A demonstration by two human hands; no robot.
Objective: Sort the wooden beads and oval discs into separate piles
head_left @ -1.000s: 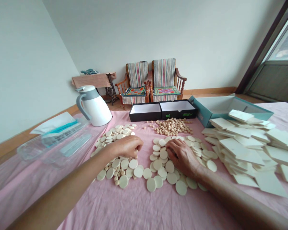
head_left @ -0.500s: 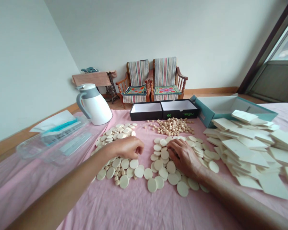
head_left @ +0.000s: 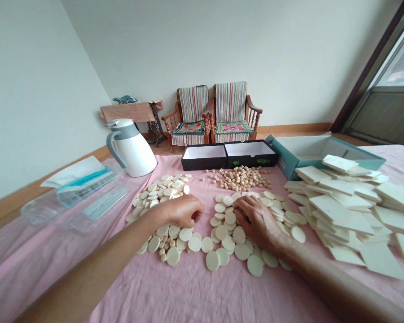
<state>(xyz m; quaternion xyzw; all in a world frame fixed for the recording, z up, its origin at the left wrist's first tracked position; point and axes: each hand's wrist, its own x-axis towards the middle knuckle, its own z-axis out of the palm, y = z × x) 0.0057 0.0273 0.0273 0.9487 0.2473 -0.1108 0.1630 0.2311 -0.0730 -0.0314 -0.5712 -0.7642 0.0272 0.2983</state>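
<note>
My left hand [head_left: 186,210] is closed, fingers curled toward the palm, over the inner edge of the left pile of pale wooden discs [head_left: 173,256]. Whatever it may hold is hidden. A few small wooden beads [head_left: 166,242] lie among the discs beneath that wrist. Over the right group of round discs [head_left: 228,242], my right hand [head_left: 256,220] rests with bent fingers close together, the fingertips down at the discs. What lies under those fingers is out of sight. Bare pink cloth separates the two hands.
Beyond the hands lies a heap of wooden beads [head_left: 244,178], before two black boxes [head_left: 204,163]. Square pale boards [head_left: 341,211] are piled at right by a teal box [head_left: 289,163]. A white jug [head_left: 136,154] and clear plastic packaging [head_left: 104,202] stand left on the pink cloth [head_left: 175,296].
My left hand has shifted very slightly right and stays closed. My right hand keeps its place on the discs. The whole view has moved a little.
</note>
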